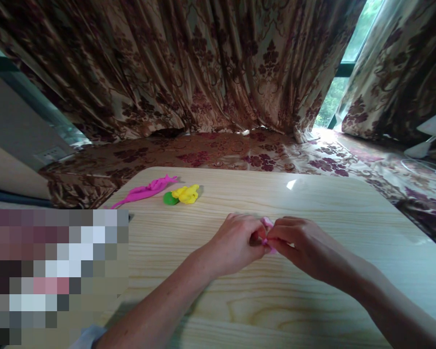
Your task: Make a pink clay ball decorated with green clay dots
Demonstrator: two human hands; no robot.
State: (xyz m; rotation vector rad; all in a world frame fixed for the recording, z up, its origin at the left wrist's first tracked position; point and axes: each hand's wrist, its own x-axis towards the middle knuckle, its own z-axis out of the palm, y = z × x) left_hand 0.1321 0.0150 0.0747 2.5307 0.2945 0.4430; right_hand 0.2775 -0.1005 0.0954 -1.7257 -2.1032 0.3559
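My left hand (240, 241) and my right hand (294, 238) meet over the light wooden table. Between their fingertips is a small, soft-looking pink piece (272, 250). The left hand is closed, its thumb and fingers curled around the piece from one side. Thumb and fingers of the right hand pinch it from the other side. Much of the pink piece is hidden by the fingers, and I cannot make out its kind.
Toward the table's far left lies a long, twisted magenta strip (147, 190). Beside it a crumpled yellow lump (187, 194) touches a round green piece (170, 198). Patterned curtains (203, 72) hang behind the table (240, 189). A white lamp (434, 126) stands at right. The lower left is pixelated.
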